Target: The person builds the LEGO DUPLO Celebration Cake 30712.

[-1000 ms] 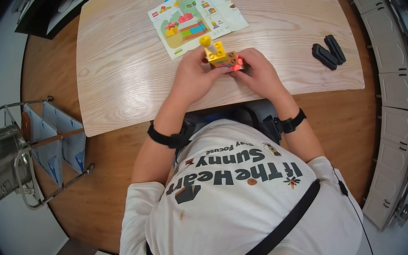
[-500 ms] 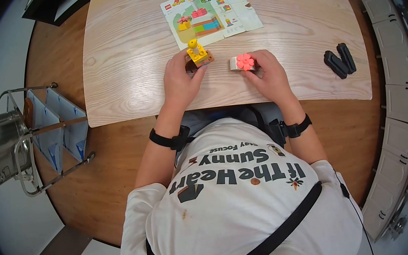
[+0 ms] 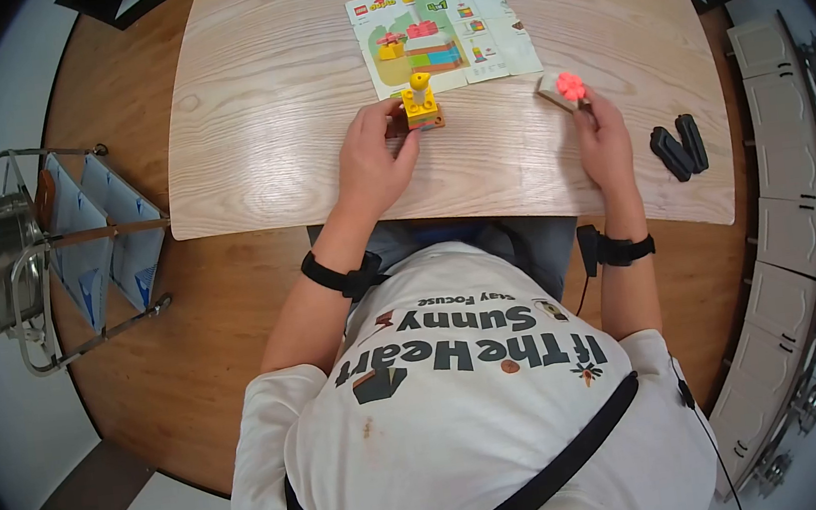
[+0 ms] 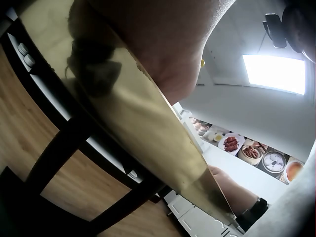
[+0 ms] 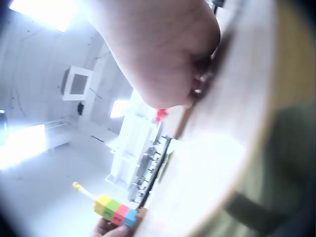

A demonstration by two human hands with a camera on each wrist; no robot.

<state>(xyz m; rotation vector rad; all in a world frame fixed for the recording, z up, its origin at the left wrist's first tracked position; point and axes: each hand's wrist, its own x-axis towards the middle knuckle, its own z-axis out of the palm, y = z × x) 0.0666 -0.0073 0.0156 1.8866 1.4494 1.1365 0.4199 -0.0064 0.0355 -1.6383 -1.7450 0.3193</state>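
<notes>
My left hand (image 3: 373,166) grips the base of a stack of toy building bricks (image 3: 422,109) on the table, left of centre. The right wrist view shows its colours: yellow above green, red, then blue, with a brown piece at the bottom. A white candle with a yellow tip (image 5: 84,190) stands up from the top brick. Farther right, my right hand (image 3: 606,140) pinches a white brick (image 3: 551,90) that carries a pink flower piece (image 3: 570,86). In the left wrist view the left hand (image 4: 173,54) hides its own bricks.
An instruction booklet (image 3: 443,34) lies flat beyond the stack. Two black objects (image 3: 673,152) sit near the table's right edge. The wooden table (image 3: 260,101) has its front edge close to the person's body. A metal rack (image 3: 94,240) stands on the floor at the left.
Both hands were together at the bricks; they have parted. The white brick with the flower came away in the right hand and moved right and farther back. The left hand keeps the candle stack.
</notes>
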